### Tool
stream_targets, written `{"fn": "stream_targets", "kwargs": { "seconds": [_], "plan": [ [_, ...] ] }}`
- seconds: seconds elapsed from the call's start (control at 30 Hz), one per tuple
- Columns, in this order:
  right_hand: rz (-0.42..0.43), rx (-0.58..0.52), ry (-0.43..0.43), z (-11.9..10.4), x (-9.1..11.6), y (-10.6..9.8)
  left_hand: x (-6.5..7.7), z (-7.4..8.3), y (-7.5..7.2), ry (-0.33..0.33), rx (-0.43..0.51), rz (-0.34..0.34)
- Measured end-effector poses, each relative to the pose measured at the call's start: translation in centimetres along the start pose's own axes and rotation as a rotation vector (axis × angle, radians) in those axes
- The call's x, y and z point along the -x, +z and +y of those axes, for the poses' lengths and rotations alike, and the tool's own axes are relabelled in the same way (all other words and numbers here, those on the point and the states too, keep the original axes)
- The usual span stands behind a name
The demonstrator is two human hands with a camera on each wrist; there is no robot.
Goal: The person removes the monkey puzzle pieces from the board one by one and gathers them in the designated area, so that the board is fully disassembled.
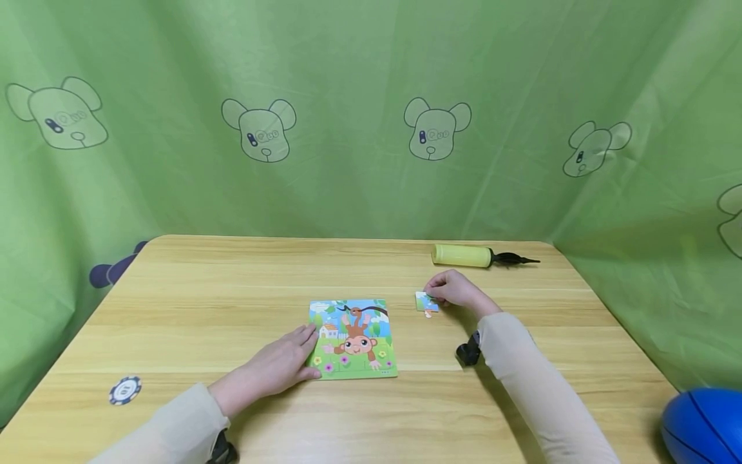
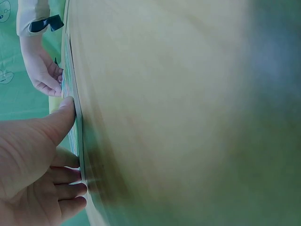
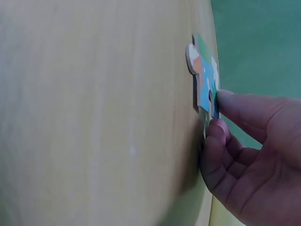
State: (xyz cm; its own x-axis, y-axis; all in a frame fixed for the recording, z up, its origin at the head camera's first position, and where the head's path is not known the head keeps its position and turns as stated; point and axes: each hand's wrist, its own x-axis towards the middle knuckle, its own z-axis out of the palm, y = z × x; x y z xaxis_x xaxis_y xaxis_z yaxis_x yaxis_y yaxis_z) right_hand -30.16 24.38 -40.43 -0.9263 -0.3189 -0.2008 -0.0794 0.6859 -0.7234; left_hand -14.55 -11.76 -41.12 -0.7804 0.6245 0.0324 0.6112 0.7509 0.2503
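Note:
A square jigsaw puzzle [image 1: 355,341] with a monkey picture lies flat on the table, its pieces fitted together in the frame. My left hand [image 1: 284,362] rests along its left side, thumb near the front left corner and fingers fairly straight. In the left wrist view, the left hand [image 2: 33,165] touches the board's edge. To the right of the puzzle, my right hand [image 1: 458,290] pinches the edge of a small blue, green and white puzzle piece [image 1: 425,301]. Close up, the right hand [image 3: 254,146] has its thumb on one corner of that puzzle piece [image 3: 206,77], which shows a rounded tab.
A yellow hand pump [image 1: 462,255] with a black nozzle lies at the back right of the wooden table [image 1: 243,277]. At the front left is a poker chip [image 1: 125,390]. A blue ball [image 1: 704,425] sits at the lower right. Green printed curtains [image 1: 348,193] surround the table.

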Motion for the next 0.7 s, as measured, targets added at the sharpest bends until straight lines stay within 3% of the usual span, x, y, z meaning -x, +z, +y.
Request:
{"fn": "stream_targets", "kwargs": {
  "seconds": [0.53, 0.7],
  "plan": [
    [0.000, -0.010, -0.004, -0.4, 0.1, -0.1, 0.1, 0.1, 0.0, -0.005, 0.003, 0.000],
    [0.007, 0.044, -0.078, -2.1, 0.4, 0.4, 0.1, 0.1, 0.0, -0.005, 0.003, -0.002]
  ]
}}
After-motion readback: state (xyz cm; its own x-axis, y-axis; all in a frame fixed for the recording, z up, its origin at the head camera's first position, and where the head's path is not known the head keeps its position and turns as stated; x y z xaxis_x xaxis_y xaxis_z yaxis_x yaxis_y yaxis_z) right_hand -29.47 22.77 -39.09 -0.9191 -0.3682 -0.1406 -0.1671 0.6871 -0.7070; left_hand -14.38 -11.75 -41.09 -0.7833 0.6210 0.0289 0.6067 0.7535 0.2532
